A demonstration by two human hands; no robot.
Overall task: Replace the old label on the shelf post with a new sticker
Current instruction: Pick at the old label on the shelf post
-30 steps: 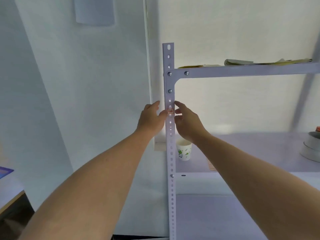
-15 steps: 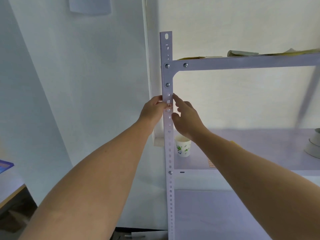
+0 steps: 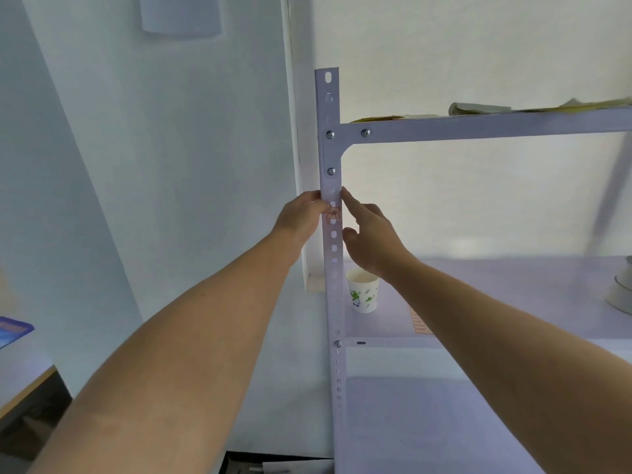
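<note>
White wall backs the shelf post point(image 3: 334, 268), the left hand point(image 3: 301, 217) curled on its left edge at the label point(image 3: 333, 213), likely bracing it for the right hand point(image 3: 372, 241), forefinger straight, holding nothing.

The pale grey perforated metal shelf post point(image 3: 335, 302) stands upright; a small reddish rectangular sticker point(image 3: 333, 213) lies flat on its front, at 6 o'clock from the bracket bolt point(image 3: 331, 171).

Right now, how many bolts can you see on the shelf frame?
4 bolts: top-corner bolt; beam bolt right of it; third bolt just below the corner; low bolt far down the post. The post runs out of view, so more may be hidden.
</note>
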